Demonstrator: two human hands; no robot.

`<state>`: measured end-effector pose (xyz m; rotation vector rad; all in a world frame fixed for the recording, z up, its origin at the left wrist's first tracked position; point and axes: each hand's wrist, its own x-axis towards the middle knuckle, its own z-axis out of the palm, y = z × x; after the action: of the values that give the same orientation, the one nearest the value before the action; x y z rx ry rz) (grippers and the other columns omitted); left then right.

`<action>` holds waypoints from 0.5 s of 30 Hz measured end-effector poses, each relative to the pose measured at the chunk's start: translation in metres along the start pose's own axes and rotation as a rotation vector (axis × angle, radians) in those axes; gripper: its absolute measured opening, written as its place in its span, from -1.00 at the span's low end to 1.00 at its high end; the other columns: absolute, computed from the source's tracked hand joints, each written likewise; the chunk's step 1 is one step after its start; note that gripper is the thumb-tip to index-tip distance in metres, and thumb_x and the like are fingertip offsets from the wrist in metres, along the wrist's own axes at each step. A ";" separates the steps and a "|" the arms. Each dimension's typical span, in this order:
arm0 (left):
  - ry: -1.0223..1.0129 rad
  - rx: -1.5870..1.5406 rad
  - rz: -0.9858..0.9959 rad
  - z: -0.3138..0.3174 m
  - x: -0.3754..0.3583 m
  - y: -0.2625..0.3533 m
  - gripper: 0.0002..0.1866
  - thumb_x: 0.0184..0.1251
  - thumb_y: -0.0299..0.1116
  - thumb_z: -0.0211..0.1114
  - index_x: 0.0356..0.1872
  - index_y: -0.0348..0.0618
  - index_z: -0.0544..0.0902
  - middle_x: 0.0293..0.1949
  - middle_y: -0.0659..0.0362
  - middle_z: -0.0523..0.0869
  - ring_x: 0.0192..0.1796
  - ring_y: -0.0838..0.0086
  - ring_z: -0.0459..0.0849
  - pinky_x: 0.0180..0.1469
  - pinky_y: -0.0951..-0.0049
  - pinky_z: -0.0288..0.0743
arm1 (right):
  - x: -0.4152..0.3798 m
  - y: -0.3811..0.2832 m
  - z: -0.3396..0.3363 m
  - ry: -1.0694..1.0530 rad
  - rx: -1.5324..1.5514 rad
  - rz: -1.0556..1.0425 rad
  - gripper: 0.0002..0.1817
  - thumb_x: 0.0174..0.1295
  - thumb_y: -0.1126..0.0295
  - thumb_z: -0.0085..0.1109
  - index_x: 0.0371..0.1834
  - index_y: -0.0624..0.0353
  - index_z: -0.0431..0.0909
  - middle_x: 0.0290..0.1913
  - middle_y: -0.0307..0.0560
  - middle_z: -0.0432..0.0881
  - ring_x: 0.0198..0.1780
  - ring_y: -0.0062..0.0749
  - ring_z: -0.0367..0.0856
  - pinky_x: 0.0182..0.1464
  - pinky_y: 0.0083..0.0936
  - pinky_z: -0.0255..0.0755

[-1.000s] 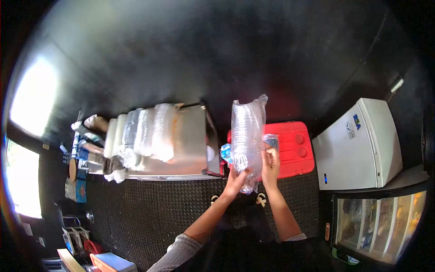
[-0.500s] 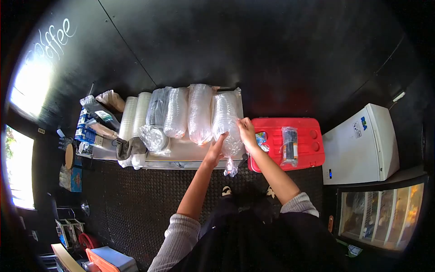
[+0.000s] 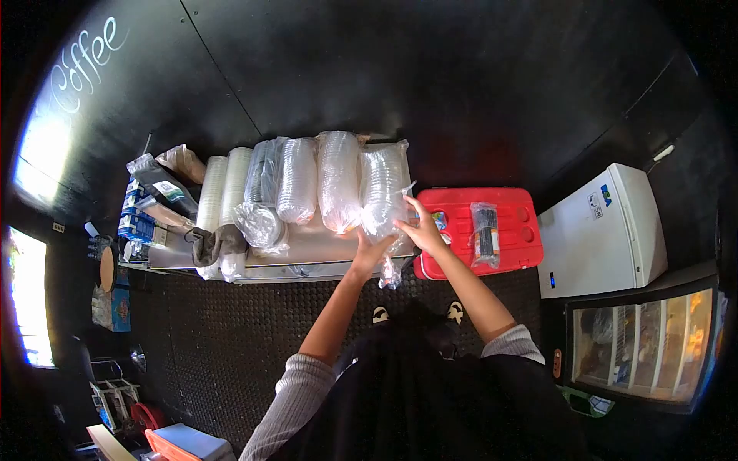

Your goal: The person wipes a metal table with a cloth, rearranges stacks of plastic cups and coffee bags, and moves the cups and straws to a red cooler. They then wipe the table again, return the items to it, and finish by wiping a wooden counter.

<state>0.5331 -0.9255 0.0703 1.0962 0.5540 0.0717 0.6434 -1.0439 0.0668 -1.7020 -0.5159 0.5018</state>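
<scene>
A clear bag of stacked clear plastic cups (image 3: 380,184) lies lengthwise at the right end of the metal counter (image 3: 304,242), its twisted end (image 3: 390,273) hanging over the front edge. My left hand (image 3: 370,255) grips the bag's lower end from the left, its fingers partly hidden by the plastic. At the right side, my right hand (image 3: 424,230) holds the film with bent fingers, thumb and forefinger some way apart. Immediately left lie another bagged stack of clear cups (image 3: 339,180) and a shorter bagged stack (image 3: 297,180).
Further left are a bag of dark lids (image 3: 265,177), white cup stacks (image 3: 237,184), a grey cloth (image 3: 219,244) and blue cartons (image 3: 137,227). To the right stand a red cooler (image 3: 507,250) with a bagged black stack (image 3: 484,234) on it, and a white freezer (image 3: 588,246).
My left hand has shifted slightly down along the bag, and my right hand's fingers have spread more. The bag stays on the counter; the whole view has moved slightly.
</scene>
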 end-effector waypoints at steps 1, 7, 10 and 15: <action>0.000 0.003 0.002 -0.003 0.004 -0.008 -0.14 0.03 -0.45 0.40 0.26 -0.16 -0.02 0.06 0.07 0.42 0.05 0.36 0.49 -0.13 0.39 0.54 | 0.003 0.004 0.001 0.017 -0.145 -0.080 -0.20 -0.04 0.21 0.41 0.28 0.12 0.21 0.08 0.12 0.41 -0.12 -0.28 0.56 -0.08 -0.42 0.45; -0.135 0.188 0.178 -0.030 0.021 -0.034 -0.18 -0.07 -0.67 0.36 0.24 -0.24 0.09 -0.05 0.03 0.53 -0.12 0.39 0.61 -0.21 0.44 0.57 | 0.017 -0.001 0.009 0.125 -0.426 -0.217 -0.15 -0.12 0.12 0.45 0.22 0.22 0.24 -0.09 0.09 0.47 -0.20 -0.21 0.49 -0.11 -0.35 0.41; -0.052 0.110 0.099 -0.026 0.014 -0.015 -0.36 -0.04 -0.66 0.33 0.13 -0.28 0.27 -0.21 0.06 0.62 -0.29 0.43 0.65 -0.28 0.46 0.58 | 0.018 -0.008 0.014 0.122 -0.059 0.098 -0.14 -0.13 0.07 0.45 0.18 0.29 0.23 -0.04 0.01 0.47 -0.07 -0.28 0.50 -0.06 -0.37 0.40; -0.044 0.029 -0.003 -0.037 0.028 -0.021 -0.53 0.00 -0.63 0.30 0.00 -0.30 0.40 -0.27 0.07 0.65 -0.35 0.47 0.65 -0.35 0.51 0.56 | -0.005 0.000 0.005 -0.093 0.272 0.430 -0.17 -0.15 0.14 0.44 0.19 0.19 0.22 0.01 -0.12 0.49 -0.01 -0.40 0.49 -0.04 -0.36 0.38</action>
<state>0.5359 -0.8960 0.0285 1.1229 0.5187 0.0368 0.6369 -1.0426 0.0666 -1.5303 -0.1321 0.9209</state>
